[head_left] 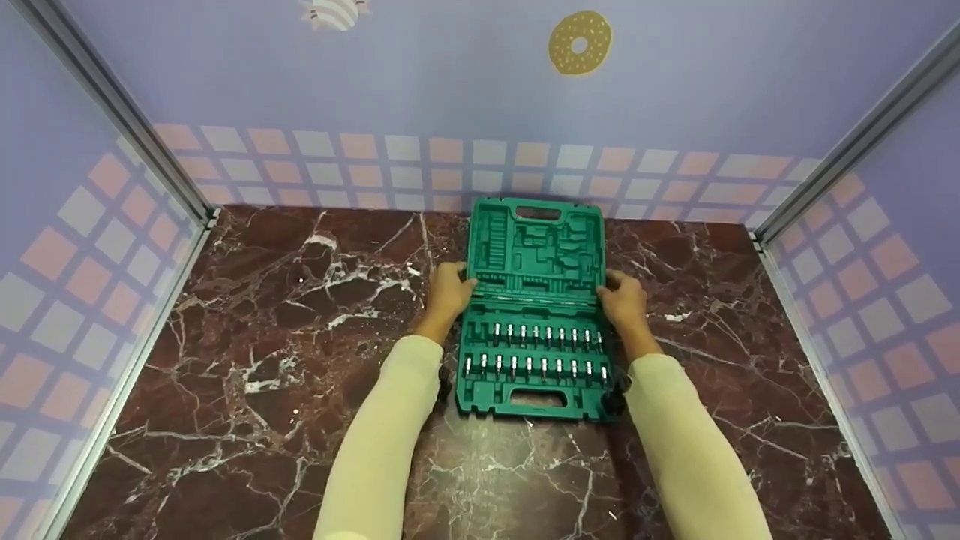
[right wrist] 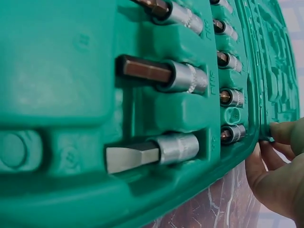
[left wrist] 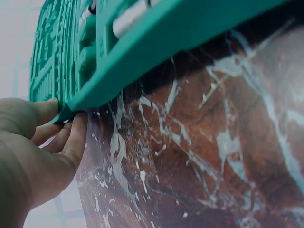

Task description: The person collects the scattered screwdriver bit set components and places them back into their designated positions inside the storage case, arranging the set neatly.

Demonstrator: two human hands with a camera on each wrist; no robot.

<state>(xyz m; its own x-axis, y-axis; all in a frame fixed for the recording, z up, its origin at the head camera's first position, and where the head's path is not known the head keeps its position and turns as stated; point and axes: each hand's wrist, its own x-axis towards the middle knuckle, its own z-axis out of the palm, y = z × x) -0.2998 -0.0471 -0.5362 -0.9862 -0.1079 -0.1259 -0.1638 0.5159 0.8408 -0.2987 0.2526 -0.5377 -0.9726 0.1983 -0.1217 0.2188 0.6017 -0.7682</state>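
Observation:
An open green socket bit case [head_left: 480, 409] lies on the marble-patterned table, its lid [head_left: 508, 281] at the far side. Two rows of silver socket bits [head_left: 529, 366] sit in the near half; the lid's moulded slots hold nothing. My left hand [head_left: 450, 294] grips the case's left edge by the hinge. In the left wrist view its thumb [left wrist: 46, 110] lies on the lid's edge, fingers beneath. At the opposite edge my right hand [head_left: 626, 300] pinches the lid's corner near the hinge. The right wrist view shows a flat-blade bit [right wrist: 152, 152] close up.
Dark red marble-patterned tabletop [head_left: 315, 420] extends around the case. A lilac back wall [head_left: 420, 67] with pink and white squares stands just behind the lid. Side panels [head_left: 67, 225] with metal edging rise at left and right.

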